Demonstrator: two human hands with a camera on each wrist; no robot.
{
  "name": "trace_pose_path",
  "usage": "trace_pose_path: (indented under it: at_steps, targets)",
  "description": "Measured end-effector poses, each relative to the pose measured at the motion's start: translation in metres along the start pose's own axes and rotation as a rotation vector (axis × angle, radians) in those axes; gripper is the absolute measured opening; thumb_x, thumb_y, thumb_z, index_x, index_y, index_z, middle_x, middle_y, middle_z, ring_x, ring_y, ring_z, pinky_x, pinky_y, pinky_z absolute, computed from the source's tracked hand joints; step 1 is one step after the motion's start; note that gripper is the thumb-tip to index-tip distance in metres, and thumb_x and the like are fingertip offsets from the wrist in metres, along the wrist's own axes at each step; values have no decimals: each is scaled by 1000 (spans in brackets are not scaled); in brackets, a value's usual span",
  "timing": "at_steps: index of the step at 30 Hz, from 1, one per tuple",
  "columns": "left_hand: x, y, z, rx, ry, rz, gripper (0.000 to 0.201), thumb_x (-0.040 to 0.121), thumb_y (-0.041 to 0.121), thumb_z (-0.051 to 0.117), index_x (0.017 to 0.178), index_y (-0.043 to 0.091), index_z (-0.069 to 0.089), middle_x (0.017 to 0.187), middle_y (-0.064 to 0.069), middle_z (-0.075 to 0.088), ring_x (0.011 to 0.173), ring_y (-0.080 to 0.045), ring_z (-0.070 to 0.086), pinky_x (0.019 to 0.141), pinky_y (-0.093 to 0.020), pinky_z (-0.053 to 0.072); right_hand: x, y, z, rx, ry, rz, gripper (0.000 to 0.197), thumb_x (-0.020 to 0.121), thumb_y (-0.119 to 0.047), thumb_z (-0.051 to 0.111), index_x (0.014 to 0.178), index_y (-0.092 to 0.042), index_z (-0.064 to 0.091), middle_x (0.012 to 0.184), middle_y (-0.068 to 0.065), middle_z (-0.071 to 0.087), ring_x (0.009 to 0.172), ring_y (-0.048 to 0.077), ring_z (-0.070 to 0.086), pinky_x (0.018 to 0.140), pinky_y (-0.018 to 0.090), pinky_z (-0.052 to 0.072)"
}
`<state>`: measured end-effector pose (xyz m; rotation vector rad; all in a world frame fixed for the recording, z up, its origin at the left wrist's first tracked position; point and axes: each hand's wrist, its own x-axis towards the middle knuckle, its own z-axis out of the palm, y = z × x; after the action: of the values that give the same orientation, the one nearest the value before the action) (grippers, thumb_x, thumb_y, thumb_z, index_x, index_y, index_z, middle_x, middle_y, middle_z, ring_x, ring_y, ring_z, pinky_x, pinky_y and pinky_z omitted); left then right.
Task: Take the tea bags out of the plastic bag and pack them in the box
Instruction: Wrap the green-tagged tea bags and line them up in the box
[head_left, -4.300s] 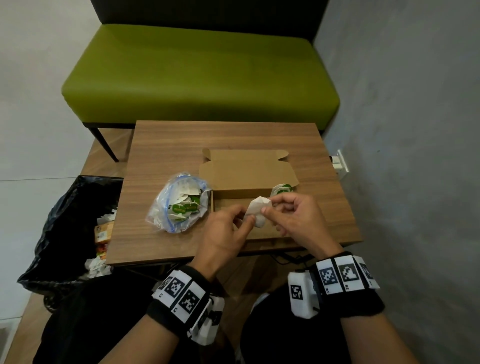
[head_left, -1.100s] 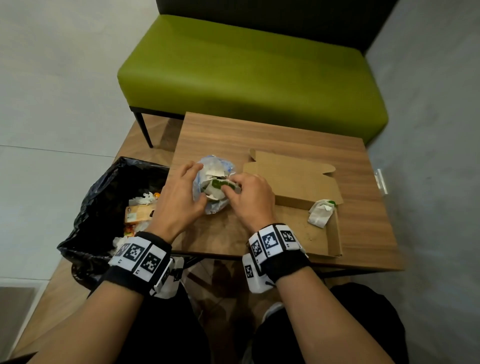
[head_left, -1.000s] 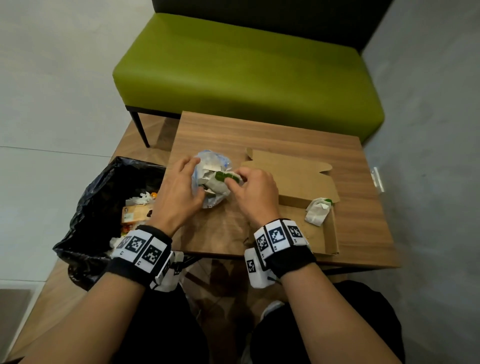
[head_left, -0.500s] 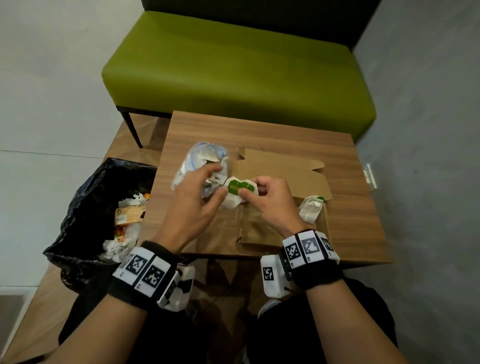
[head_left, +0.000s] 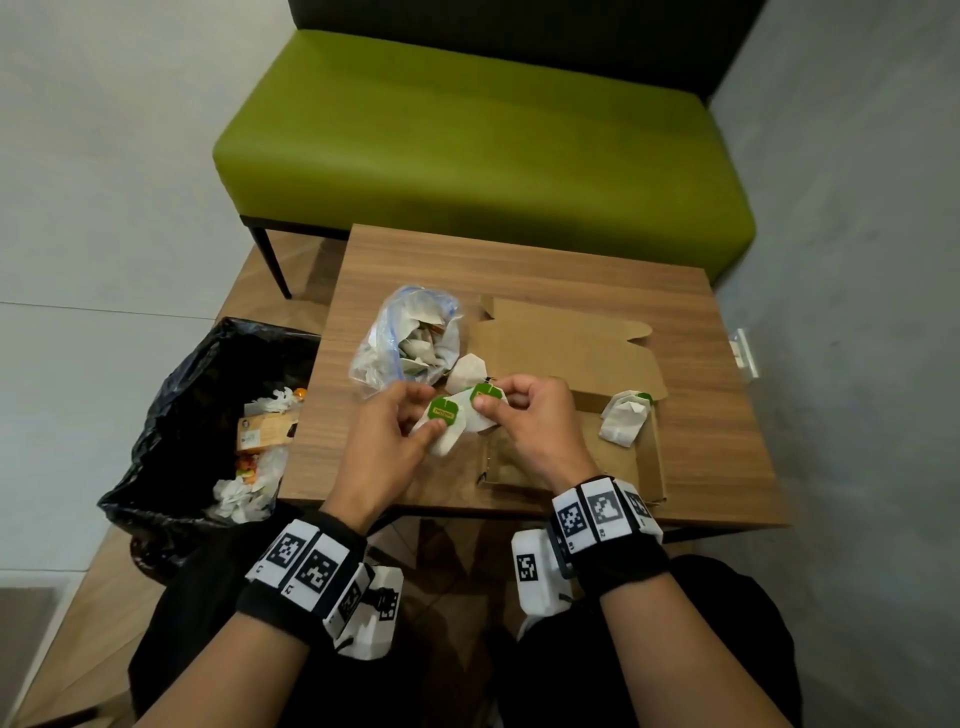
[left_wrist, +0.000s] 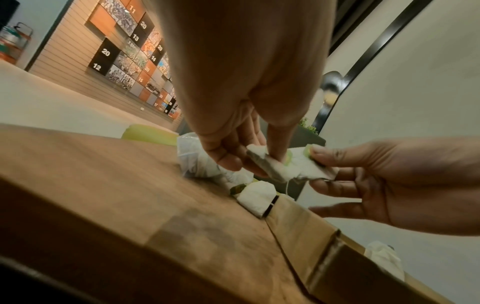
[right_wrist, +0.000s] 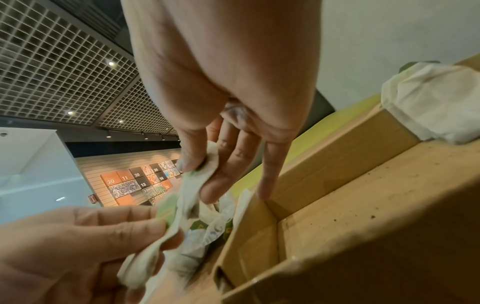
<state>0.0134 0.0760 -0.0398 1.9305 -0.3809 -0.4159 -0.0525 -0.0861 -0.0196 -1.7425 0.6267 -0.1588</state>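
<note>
Paper tea bags (head_left: 470, 415) pinched between left hand (head_left: 387, 441) and right hand (head_left: 530, 421), frame centre; could rip if tugged apart.

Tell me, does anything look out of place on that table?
One tea bag lies loose on the table between the plastic bag and the box, neither bagged nor packed.

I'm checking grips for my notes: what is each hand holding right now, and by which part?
Left hand pinches one tea bag just below its green tag; right hand pinches another tea bag at its green tag.
</note>
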Motion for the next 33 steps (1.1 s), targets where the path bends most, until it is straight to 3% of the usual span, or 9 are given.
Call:
trace_pose_path:
  at_steps: [5, 8, 12, 15, 18, 23, 28, 31, 33]
  targets:
    - [-6, -8, -10, -157, 83, -91, 24, 88, 10, 72, 105, 26, 64, 91, 4, 74, 86, -4, 70, 73, -19, 54, 7, 5, -4, -54, 143, -18, 14, 84, -16, 79, 74, -22, 70, 79, -1, 75, 77, 16, 72, 77, 40, 61]
    - [-7, -8, -15, -267, 151, -126, 18, 88, 9, 72, 101, 21, 68, 91, 0, 75, 85, -9, 71, 66, -15, 53, 7, 8, 3, -180, 48, 7, 11, 83, -26, 80, 77, -25, 70, 83, -3, 75, 81, 16, 72, 80, 47, 60]
    - [-9, -1, -12, -324, 133, -119, 18, 87, 5, 72, 101, 16, 68, 89, -2, 76, 81, -9, 73, 66, -16, 55, 3, 0, 15, -589, -100, -54, 25, 80, -45, 77, 99, -28, 73, 91, -12, 73, 90, 10, 67, 82, 40, 56]
    - [-9, 4, -6, -337, 130, -102, 21, 85, 1, 72, 101, 15, 67, 91, -2, 75, 80, -4, 71, 65, -14, 54, 1, -8, 14, -778, -80, -106, 40, 85, -52, 70, 119, -33, 66, 106, -13, 72, 101, 13, 65, 85, 36, 53]
    - [-9, 8, 0, -338, 92, -88, 25, 84, 1, 74, 105, 11, 67, 95, -4, 75, 87, -11, 72, 70, -19, 57, -3, -13, 6, -630, 34, -186, 33, 92, -52, 61, 114, -30, 70, 102, -12, 73, 95, 12, 67, 82, 36, 55]
    - [-11, 16, 13, -364, 23, -39, 30, 80, -6, 75, 102, 13, 67, 93, -6, 74, 85, -15, 71, 69, -24, 60, -8, -11, -3, -357, -31, -184, 16, 88, -36, 72, 100, -25, 76, 85, -12, 73, 72, 3, 62, 74, 41, 57]
    - [-11, 21, 29, -331, -31, -38, 21, 84, 4, 75, 105, 8, 70, 93, -7, 76, 87, -20, 73, 74, -31, 61, -10, -6, -22, -225, -12, -158, 10, 88, -22, 74, 96, -17, 77, 82, -6, 73, 73, 6, 64, 75, 38, 58]
    - [-11, 26, 39, -284, -73, -10, 11, 88, 6, 71, 98, 10, 73, 84, -5, 76, 76, -14, 72, 66, -24, 56, -17, -5, -41, -206, -13, -161, 6, 86, -23, 75, 92, -22, 76, 82, -1, 74, 76, 20, 66, 75, 46, 58]
    - [-11, 33, 46, -291, -98, -6, 11, 89, 5, 70, 98, 10, 73, 84, -5, 76, 73, -9, 71, 62, -17, 52, -20, -3, -54, -241, -32, -155, 7, 84, -24, 76, 91, -25, 75, 80, 0, 73, 72, 19, 63, 72, 50, 56]
